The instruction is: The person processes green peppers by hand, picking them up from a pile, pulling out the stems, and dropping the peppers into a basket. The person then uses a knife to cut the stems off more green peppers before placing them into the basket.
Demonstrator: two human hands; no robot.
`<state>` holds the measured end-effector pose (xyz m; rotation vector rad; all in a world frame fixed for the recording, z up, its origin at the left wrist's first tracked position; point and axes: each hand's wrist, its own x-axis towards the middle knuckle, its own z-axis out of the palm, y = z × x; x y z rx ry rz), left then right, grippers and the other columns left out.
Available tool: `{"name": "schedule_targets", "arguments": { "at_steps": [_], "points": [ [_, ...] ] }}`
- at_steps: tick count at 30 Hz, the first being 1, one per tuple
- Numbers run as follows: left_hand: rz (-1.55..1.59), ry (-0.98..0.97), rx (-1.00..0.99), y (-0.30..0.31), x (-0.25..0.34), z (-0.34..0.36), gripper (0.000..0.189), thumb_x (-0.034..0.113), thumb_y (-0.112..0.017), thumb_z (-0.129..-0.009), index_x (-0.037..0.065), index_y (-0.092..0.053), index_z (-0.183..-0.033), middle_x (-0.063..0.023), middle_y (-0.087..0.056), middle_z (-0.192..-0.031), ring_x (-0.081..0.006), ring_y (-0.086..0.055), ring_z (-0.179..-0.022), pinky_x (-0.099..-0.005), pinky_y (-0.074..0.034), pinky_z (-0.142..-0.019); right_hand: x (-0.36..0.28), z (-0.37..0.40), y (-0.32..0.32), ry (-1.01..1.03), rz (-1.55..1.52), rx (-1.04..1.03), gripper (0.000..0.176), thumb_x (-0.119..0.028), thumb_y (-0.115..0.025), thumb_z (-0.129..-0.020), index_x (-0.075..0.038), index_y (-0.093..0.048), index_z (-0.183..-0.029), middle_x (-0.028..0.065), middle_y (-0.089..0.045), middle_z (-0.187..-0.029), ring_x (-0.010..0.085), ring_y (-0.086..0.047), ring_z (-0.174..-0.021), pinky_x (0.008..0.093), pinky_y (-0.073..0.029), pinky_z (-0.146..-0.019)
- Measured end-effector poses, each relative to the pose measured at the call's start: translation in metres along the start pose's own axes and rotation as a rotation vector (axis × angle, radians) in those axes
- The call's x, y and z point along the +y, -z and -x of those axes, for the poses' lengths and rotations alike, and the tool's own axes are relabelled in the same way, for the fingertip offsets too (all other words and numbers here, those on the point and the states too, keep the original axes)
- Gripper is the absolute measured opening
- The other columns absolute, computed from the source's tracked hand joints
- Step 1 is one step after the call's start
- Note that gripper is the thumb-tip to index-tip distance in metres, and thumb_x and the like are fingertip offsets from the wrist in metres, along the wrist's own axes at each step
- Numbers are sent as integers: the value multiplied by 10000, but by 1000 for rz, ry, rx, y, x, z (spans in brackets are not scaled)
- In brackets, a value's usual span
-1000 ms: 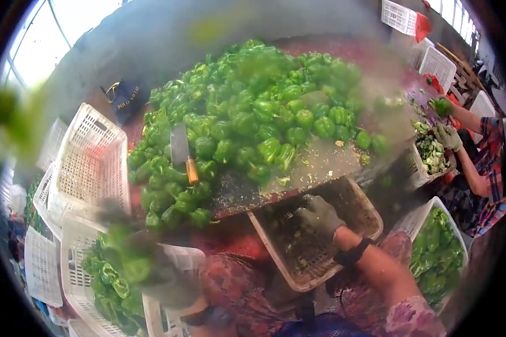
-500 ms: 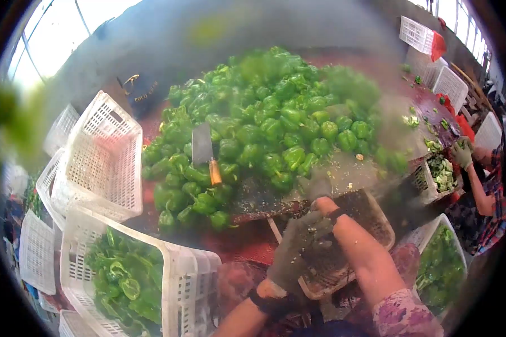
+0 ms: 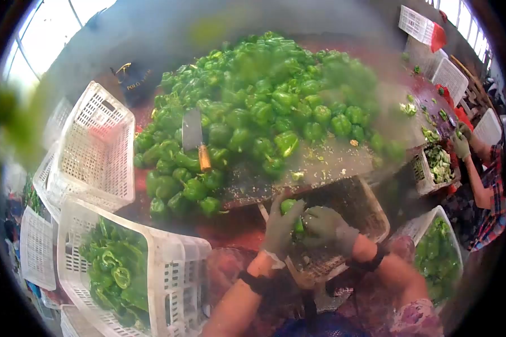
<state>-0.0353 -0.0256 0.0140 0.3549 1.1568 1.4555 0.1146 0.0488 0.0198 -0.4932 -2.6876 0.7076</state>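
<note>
My left hand (image 3: 281, 227), in a grey-green glove, is wrapped round a green pepper (image 3: 289, 206) just off the table's front edge. Close beside it on the right is my right hand (image 3: 325, 227), also gloved, its fingers curled against the same pepper; part of the pepper is hidden between the hands. Below both hands sits a dirty crate (image 3: 385, 224) with bits in it. Beyond them a large heap of green peppers (image 3: 264, 106) covers much of the table (image 3: 343, 163). A cleaver (image 3: 192, 130) with a wooden handle lies on the heap's left part.
At left an empty white crate (image 3: 130, 163) leans beside the table, with a white crate of cut peppers (image 3: 152, 236) nearer me. Another crate of peppers (image 3: 458, 253) stands at right. A co-worker's gloved hand (image 3: 461, 147) is above a crate of scraps (image 3: 427, 182).
My right hand has come back from the table's edge to beside my left hand. A pepper now shows between them. The view has shifted slightly.
</note>
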Motion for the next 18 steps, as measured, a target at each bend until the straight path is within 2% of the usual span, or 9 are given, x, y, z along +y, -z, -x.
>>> {"name": "schedule_targets", "arguments": {
  "at_steps": [1, 2, 5, 6, 9, 10, 13, 16, 18],
  "points": [
    [-38, 17, -40, 0, -6, -3, 569, 232, -658, -942, 18, -390, -1396, -78, -608, -1123, -142, -602, -994, -272, -511, -825, -9, 6, 4, 10, -6, 49, 348, -339, -706, -802, -38, -587, -930, 175, -602, -934, 382, -591, -833, 477, -481, -708],
    [13, 27, -52, -2, -8, -2, 486, 210, -647, -934, 15, -464, -1340, -68, -619, -1096, -153, -613, -973, -281, -513, -831, -16, 11, 8, 16, 71, 70, 406, -342, -718, -790, -24, -612, -1020, 163, -602, -913, 372, -595, -815, 474, -481, -707],
    [335, 81, -160, 3, -17, -8, 340, 202, -623, -929, 33, -569, -1219, -64, -641, -1069, -178, -628, -968, -311, -520, -855, -23, 16, 0, 26, 150, 333, 463, -310, -707, -805, -10, -614, -1145, 140, -596, -895, 342, -597, -814, 460, -475, -724],
    [388, 193, -65, -2, -15, -7, 229, 216, -596, -928, 60, -625, -1093, -63, -661, -1033, -202, -638, -971, -342, -526, -886, -22, 16, -2, 46, 196, 359, 475, -299, -701, -811, -5, -608, -1172, 135, -595, -892, 332, -596, -815, 454, -471, -729],
    [453, 131, -106, -11, -9, -6, 226, 235, -584, -928, 64, -622, -1071, -75, -673, -1023, -220, -645, -970, -357, -529, -902, -20, 11, -3, 59, 289, 424, 489, -272, -684, -824, 4, -599, -1218, 122, -590, -887, 307, -590, -812, 437, -458, -735],
    [514, 208, -126, -15, -5, -4, 240, 250, -580, -923, 62, -623, -1065, -80, -674, -1022, -229, -645, -967, -368, -528, -907, -21, 8, -1, 27, 285, 439, 476, -268, -678, -827, 3, -601, -1212, 121, -589, -887, 301, -585, -809, 431, -454, -732],
    [651, 271, -258, -14, -5, -8, 244, 254, -579, -919, 58, -625, -1057, -88, -678, -1021, -237, -645, -971, -380, -524, -918, -17, 7, -2, 10, 294, 449, 449, -258, -665, -832, -8, -609, -1200, 118, -590, -887, 297, -580, -797, 428, -445, -716],
    [581, 231, -125, -13, -16, -16, 253, 258, -585, -915, 57, -627, -1062, -95, -678, -1032, -246, -643, -982, -386, -518, -933, -8, 6, -11, -28, 249, 463, 435, -257, -661, -833, -22, -616, -1195, 117, -599, -893, 300, -583, -797, 431, -441, -709],
    [805, 319, -394, -7, -21, -21, 267, 274, -593, -915, 71, -635, -1083, -105, -675, -1067, -267, -640, -990, -375, -520, -935, 0, 5, -24, -67, 174, 490, 449, -283, -661, -837, -28, -612, -1204, 121, -621, -925, 309, -585, -794, 438, -436, -703]
  ]
}}
